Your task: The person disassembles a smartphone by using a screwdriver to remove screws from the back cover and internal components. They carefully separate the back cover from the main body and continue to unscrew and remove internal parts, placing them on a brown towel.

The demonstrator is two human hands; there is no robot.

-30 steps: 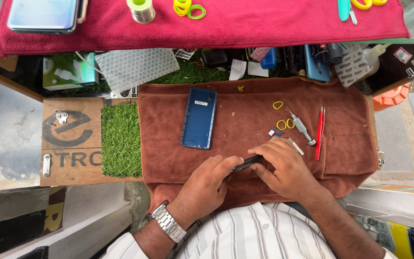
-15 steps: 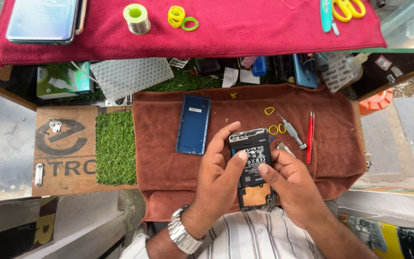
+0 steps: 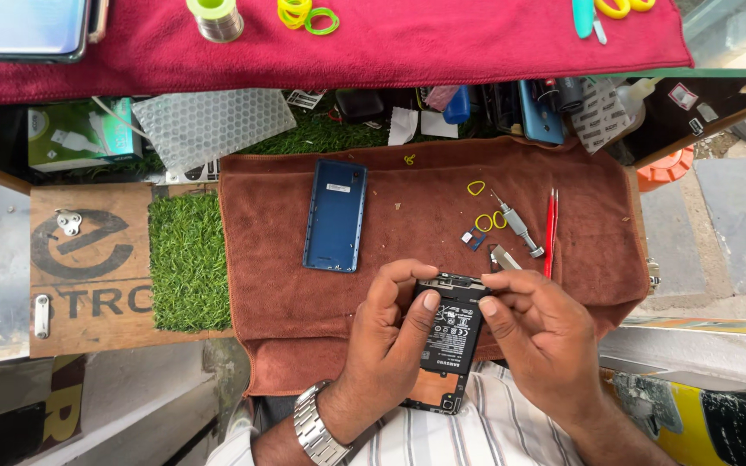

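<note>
On the brown towel point(image 3: 287, 250) covering my desk, the blue back cover point(image 3: 335, 215) lies flat to the left, well apart from my hands. My left hand point(image 3: 388, 332) and right hand point(image 3: 539, 332) both grip the opened phone point(image 3: 448, 341), internals facing up, above the towel's near edge, thumbs pressing near its top. To the right lie a screwdriver point(image 3: 515, 226) and red tweezers point(image 3: 551, 231).
</note>
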